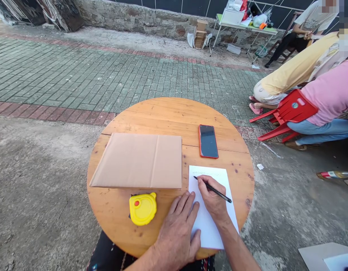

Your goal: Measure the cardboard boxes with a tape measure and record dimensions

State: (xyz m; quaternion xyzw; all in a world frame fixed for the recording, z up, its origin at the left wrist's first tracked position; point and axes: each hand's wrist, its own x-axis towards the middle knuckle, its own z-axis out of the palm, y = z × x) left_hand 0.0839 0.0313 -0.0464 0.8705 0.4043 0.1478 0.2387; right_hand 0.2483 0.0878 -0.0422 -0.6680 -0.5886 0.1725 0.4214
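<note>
On a round wooden table [162, 113] lies a white sheet of paper [219, 177] at the near right. My right hand [211, 197] is closed round a black pen [216, 191], its tip touching the paper near the top left corner, beside a faint written line. My left hand [178, 231] lies flat with fingers spread, pressing the paper's left edge. A yellow tape measure [142, 208] sits just left of my left hand. A flat piece of brown cardboard [140, 161] lies behind it. A red-edged phone [208, 141] lies face up beyond the paper.
Other people sit at the right, one on a red plastic chair [286, 113]. A folding table [241, 24] with boxes and bags stands by the far stone wall. Paved brick ground stretches behind the table. Another cardboard piece [323, 256] lies at the lower right.
</note>
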